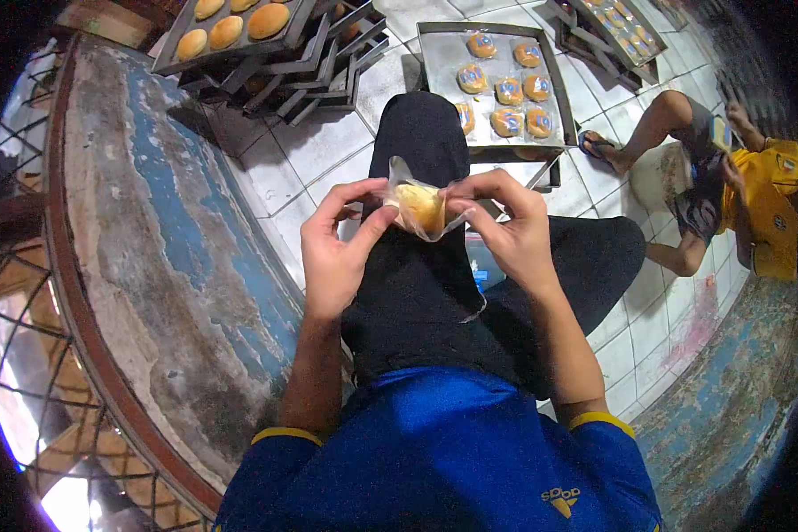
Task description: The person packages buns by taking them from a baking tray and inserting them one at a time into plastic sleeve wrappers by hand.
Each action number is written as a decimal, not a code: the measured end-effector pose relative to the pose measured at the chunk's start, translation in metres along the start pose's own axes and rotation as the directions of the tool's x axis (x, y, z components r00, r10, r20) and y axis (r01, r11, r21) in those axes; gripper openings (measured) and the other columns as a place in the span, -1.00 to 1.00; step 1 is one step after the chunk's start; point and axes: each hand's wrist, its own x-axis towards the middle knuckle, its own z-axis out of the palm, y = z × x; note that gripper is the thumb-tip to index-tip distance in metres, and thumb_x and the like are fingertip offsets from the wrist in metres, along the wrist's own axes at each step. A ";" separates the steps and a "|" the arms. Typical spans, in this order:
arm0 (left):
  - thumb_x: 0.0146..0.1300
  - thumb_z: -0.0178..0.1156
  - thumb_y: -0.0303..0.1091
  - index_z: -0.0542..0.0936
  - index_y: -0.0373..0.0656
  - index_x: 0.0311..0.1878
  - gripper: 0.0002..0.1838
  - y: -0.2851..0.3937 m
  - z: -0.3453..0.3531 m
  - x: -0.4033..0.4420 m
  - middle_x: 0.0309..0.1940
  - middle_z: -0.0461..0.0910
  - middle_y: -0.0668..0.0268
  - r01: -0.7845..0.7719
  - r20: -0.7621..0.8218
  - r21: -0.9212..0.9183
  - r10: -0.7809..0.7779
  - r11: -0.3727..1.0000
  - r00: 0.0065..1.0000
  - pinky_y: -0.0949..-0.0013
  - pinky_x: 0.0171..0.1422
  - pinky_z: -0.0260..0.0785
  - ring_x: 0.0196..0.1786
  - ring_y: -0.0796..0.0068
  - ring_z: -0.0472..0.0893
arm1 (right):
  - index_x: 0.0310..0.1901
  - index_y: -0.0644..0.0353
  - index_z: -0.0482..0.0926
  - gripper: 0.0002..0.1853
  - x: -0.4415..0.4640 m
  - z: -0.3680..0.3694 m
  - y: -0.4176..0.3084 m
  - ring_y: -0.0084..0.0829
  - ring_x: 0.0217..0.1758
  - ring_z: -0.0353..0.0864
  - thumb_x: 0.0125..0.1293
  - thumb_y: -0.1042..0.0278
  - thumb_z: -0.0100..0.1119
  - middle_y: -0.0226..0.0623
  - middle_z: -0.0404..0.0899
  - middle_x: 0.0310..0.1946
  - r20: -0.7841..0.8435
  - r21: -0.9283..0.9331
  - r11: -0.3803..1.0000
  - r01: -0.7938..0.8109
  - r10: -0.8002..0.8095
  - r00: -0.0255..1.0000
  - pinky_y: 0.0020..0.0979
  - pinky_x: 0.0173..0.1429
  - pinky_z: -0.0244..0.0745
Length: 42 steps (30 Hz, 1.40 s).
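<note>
Above my lap, a golden bread bun (423, 209) sits inside a clear plastic bag (401, 170). On the bag's left side my left hand (341, 235) pinches the plastic between thumb and fingers. My right hand (505, 222) grips the opposite side of the bag the same way, close against the bun. The bag's mouth seems to stand up toward the far side. Beyond my knees, a metal tray (554, 84) carries several buns wrapped in clear plastic with blue print, among them one wrapped bun (508, 89).
At the upper left, stacked metal trays (306, 89) hold unwrapped buns (226, 32). Another tray (629, 66) with wrapped buns stands upper right. A person in a yellow shirt (762, 204) sits at the right, holding a phone-like object (721, 133). A worn, painted ledge (168, 230) runs along my left.
</note>
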 end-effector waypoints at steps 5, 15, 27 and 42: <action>0.45 0.47 -0.33 0.72 -0.22 -0.09 -0.83 0.012 -0.017 0.003 -0.26 0.68 0.46 0.031 0.039 0.005 -0.032 0.999 0.999 0.54 -0.04 0.30 -0.16 0.72 0.55 | -0.07 0.31 0.77 -0.84 -0.002 -0.014 -0.013 -0.53 -0.18 0.82 0.39 0.46 0.51 -0.26 0.86 -0.22 -0.007 0.204 0.944 -0.260 0.267 0.964 -0.49 -0.07 0.65; 0.51 0.39 -0.40 0.64 -0.20 -0.18 -0.87 -0.017 -0.030 -0.029 -0.37 0.41 0.61 0.221 0.142 -0.156 -0.200 0.963 0.969 0.57 -0.09 0.19 -0.25 0.78 0.31 | -0.24 0.22 0.87 -0.91 -0.030 -0.017 0.018 -0.64 -0.22 0.74 0.30 0.42 0.60 -0.35 0.85 -0.28 -0.029 0.021 0.986 -0.166 0.166 0.986 -0.53 -0.17 0.56; 0.50 0.29 -0.42 0.57 -0.22 -0.12 -0.90 -0.083 -0.026 -0.040 -0.35 0.55 0.49 0.600 0.283 -0.095 -0.556 0.794 0.781 0.50 0.00 0.31 -0.19 0.70 0.46 | 0.30 0.27 0.64 -0.49 -0.028 -0.021 0.072 -0.72 -0.31 0.53 0.42 0.22 0.52 -0.52 0.69 -0.33 0.478 0.080 0.684 -0.725 0.612 0.630 -0.55 -0.16 0.41; 0.38 0.51 -0.47 0.39 -0.12 0.06 -0.56 -0.081 -0.012 -0.015 -0.50 0.16 0.62 0.404 0.034 0.118 -0.410 0.907 0.911 0.55 -0.36 -0.01 -0.44 0.78 0.15 | 0.11 0.10 0.33 -0.67 -0.034 -0.114 0.126 -0.58 -0.14 0.58 0.58 0.32 0.34 -0.32 0.53 0.00 -0.010 0.118 0.845 -0.522 0.527 0.850 -0.50 -0.15 0.57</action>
